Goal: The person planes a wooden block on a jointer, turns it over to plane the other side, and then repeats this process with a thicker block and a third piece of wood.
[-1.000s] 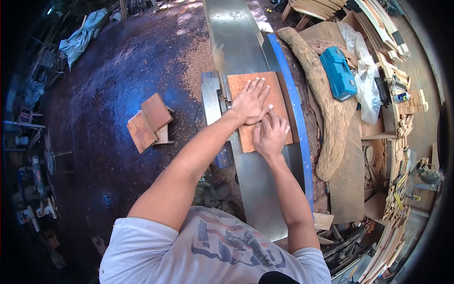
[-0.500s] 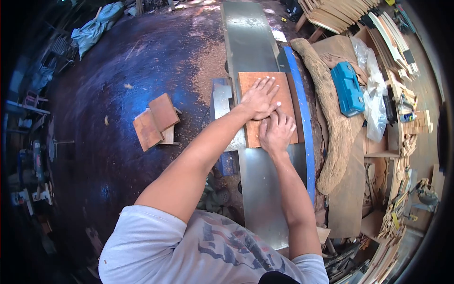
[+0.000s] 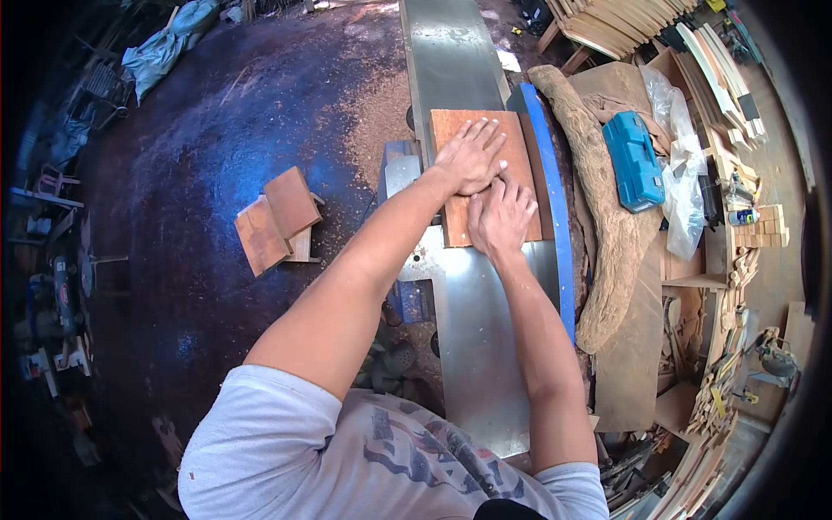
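A reddish-brown wooden board [image 3: 516,152] lies flat on the long metal bed of a planing machine [image 3: 481,338], alongside its blue-edged fence [image 3: 548,173]. Pressed on top of the board, my left hand [image 3: 471,160] has its fingers stretched out and pointing forward. Just behind it, my right hand [image 3: 504,215] rests on the rear part of the board, open, its fingers slightly bent. The two hands touch or nearly touch. The underside of the board is hidden. A metal guard piece [image 3: 400,175] sits left of the board.
Several cut wood pieces [image 3: 293,204] are stacked at the left. Shavings [image 3: 377,121] cover the floor beside the machine. Right of the fence lie a long rough log [image 3: 602,217], a teal case [image 3: 634,162] and clear plastic [image 3: 685,191]. Wood strips [image 3: 620,26] are piled at the upper right.
Both hands and the board have slid forward a little along the metal bed, away from my body. More of the bed shows behind the board. The view has shifted slightly.
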### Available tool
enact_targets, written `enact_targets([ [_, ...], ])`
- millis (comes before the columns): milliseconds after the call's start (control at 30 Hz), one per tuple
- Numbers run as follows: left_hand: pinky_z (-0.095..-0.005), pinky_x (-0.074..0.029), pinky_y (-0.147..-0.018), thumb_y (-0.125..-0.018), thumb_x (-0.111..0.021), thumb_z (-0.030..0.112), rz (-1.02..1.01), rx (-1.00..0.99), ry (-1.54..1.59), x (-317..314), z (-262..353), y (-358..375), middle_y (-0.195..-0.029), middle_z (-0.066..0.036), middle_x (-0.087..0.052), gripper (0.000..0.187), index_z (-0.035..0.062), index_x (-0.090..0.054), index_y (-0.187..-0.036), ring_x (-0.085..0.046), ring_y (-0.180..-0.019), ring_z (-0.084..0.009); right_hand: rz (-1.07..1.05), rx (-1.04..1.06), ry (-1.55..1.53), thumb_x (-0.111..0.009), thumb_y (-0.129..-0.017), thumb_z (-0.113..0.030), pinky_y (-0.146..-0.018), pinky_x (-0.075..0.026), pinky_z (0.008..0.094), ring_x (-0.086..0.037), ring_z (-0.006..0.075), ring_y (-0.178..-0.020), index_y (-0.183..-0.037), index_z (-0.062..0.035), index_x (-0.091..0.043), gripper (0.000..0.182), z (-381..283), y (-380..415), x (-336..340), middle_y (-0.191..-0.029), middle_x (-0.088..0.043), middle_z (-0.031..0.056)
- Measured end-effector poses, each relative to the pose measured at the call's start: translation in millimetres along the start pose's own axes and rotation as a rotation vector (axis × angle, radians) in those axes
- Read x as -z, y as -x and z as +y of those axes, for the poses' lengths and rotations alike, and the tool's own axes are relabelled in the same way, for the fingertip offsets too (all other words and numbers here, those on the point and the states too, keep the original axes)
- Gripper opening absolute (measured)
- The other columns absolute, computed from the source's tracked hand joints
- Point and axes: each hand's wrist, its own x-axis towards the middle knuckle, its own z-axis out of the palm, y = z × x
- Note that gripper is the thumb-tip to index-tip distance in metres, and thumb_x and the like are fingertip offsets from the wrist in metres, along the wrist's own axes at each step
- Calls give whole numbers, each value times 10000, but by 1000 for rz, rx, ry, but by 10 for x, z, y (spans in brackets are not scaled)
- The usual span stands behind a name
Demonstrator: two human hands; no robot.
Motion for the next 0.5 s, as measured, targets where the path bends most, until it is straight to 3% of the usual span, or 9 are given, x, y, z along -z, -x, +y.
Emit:
enact_targets([
  [133, -506, -154, -1334, -1127, -323, 456, 19, 1, -9, -15, -74, -79, -1719, -200, -289, 643, 56, -381, -1627, -229, -1610, -362, 6, 9, 3, -657, -915, -333, -1074, -344, 577, -479, 424, -1269, -1324, 4, -600, 533, -3, -102, -35, -1446, -553, 196],
  [233, -505, -164, -1332, -1126, -332, 450, 28, 5, -17, -10, -140, -128, -1716, -194, -298, 634, 61, -386, -1624, -240, -1606, -360, 81, 48, 59, -647, -907, -334, -1004, -362, 537, -513, 370, -1185, -1290, -1, -628, 507, 2, -188, -109, -1433, -569, 159],
  [500, -521, -177, -1323, -1099, -393, 446, 88, 2, -6, -93, -332, -296, -1706, -180, -328, 627, 75, -431, -1603, -270, -1594, -356, -16, 17, 9, -654, -931, -330, -1067, -345, 582, -478, 419, -1267, -1334, 9, -591, 530, -23, -394, -121, -1427, -548, 206],
])
